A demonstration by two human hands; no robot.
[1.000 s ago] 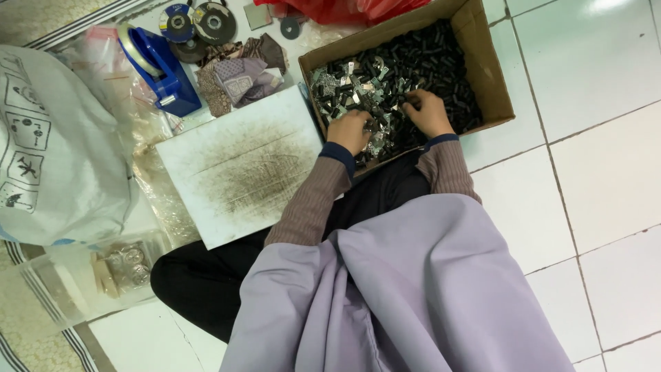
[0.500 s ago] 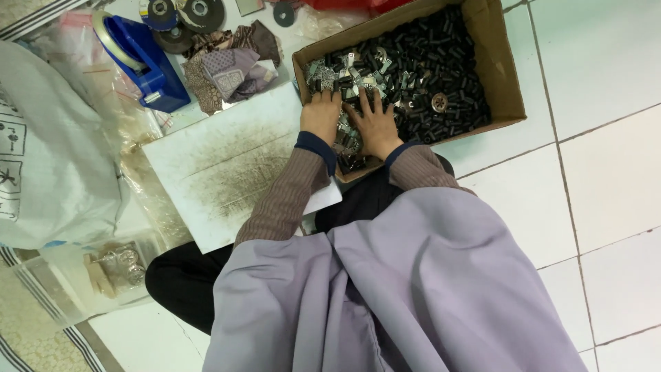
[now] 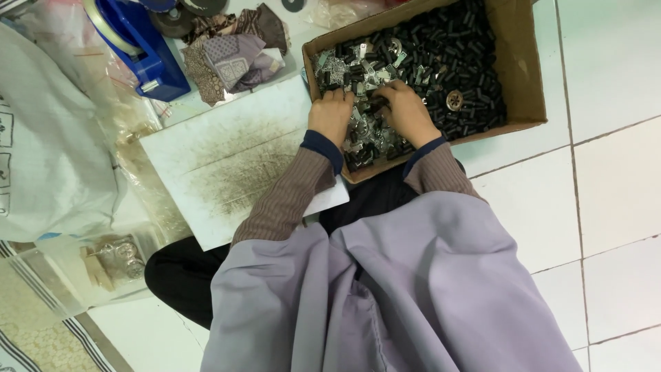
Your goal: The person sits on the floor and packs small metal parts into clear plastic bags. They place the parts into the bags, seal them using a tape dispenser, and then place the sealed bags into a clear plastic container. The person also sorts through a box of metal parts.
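A brown cardboard box (image 3: 523,76) lies on the white tile floor, filled with several small black cylindrical parts (image 3: 454,48) and shiny metal clips (image 3: 344,65). Both of my hands are inside it at the near left corner. My left hand (image 3: 330,114) rests palm down on the metal clips with curled fingers. My right hand (image 3: 406,110) lies beside it on the pile, fingers bent into the parts. Whether either hand grips a piece is hidden by the fingers.
A stained white board (image 3: 227,158) lies left of the box under my left forearm. A blue tape dispenser (image 3: 138,48), folded patterned cloth (image 3: 234,52), a white sack (image 3: 48,138) and a clear bag of small parts (image 3: 103,258) crowd the left side.
My hands have drawn together at the box's near left corner over the metal clips. The view has shifted, so the box sits lower and more central.
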